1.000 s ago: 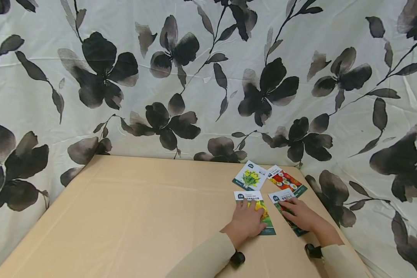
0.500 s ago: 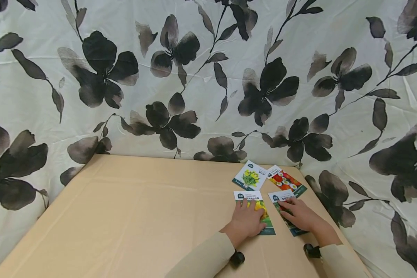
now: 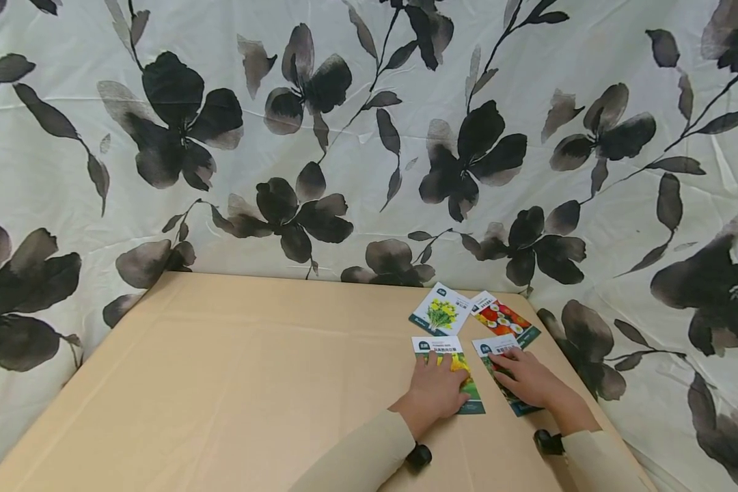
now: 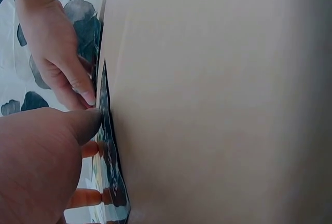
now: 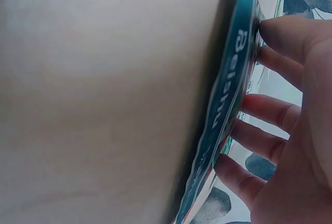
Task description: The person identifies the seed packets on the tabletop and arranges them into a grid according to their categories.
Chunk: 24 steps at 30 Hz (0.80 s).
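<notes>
One yellow packet lies flat under the left hand, near the right side of the table. The fingers lie extended over its front, resting on it without clenching, and the thumb touches it near the bottom edge. Just to its right, the green packet lies slantwise beneath the right hand, whose spread fingertips and thumb touch it, grasping nothing. "Beishu" shows on its teal edge in the right wrist view.

Beyond these, the white packet, with yellow blooms on green stems, lies tilted, its right corner at the upper end of the red packet; which of them is on top I cannot tell. The red packet, with red and white flowers, meets the top of the green packet at its near edge.

Pale sleeves cover both forearms, and a black device sits at each wrist. Behind the table hangs a white cloth printed with dark flowers.
</notes>
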Motion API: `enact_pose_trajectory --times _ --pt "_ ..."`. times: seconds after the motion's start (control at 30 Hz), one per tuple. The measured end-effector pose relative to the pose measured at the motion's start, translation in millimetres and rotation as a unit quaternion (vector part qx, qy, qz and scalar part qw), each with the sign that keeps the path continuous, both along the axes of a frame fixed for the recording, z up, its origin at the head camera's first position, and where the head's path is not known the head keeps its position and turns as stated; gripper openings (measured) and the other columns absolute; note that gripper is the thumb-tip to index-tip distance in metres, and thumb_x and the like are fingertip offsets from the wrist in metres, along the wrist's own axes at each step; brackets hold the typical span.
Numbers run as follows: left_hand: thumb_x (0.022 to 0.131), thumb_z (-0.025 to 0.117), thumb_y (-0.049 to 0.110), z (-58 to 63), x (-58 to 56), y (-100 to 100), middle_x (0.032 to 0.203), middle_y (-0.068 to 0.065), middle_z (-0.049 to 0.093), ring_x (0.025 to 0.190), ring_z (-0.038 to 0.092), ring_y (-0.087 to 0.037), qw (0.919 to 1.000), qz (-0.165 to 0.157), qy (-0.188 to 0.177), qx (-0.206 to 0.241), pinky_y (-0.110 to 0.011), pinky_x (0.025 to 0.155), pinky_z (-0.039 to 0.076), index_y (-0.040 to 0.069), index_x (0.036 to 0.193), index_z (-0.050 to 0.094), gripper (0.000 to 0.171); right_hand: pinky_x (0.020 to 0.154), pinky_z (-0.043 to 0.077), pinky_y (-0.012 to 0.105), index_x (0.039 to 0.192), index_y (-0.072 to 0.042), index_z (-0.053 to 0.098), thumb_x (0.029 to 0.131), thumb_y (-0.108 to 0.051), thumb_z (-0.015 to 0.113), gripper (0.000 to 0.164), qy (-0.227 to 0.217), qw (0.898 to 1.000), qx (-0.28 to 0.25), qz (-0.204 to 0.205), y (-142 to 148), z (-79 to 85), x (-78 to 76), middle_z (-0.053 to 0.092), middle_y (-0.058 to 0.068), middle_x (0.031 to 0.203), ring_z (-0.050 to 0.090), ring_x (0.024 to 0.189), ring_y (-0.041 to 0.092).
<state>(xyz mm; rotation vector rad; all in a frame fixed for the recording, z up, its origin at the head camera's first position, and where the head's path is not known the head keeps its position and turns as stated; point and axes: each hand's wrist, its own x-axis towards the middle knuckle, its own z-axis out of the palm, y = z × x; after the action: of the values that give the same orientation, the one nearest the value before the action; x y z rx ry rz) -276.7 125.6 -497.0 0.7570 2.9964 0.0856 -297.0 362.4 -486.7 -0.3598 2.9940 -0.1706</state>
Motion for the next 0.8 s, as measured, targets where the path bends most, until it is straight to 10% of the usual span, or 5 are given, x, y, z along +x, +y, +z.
enact_pose_trajectory --times 0.8 --pt "0.096 0.055 0.065 6.1 -0.2 -4.7 0.153 0.013 0.048 0.144 0.042 -0.021 0.9997 -0.003 -0.023 -0.009 -0.045 0.118 0.037 0.057 0.140 0.053 0.044 0.099 0.048 0.066 0.147 -0.012 0.057 0.102 -0.037 0.062 0.052 -0.003 0.999 -0.021 -0.029 -8.3 -2.0 3.9 0.051 0.025 0.138 0.048 0.118 0.043"
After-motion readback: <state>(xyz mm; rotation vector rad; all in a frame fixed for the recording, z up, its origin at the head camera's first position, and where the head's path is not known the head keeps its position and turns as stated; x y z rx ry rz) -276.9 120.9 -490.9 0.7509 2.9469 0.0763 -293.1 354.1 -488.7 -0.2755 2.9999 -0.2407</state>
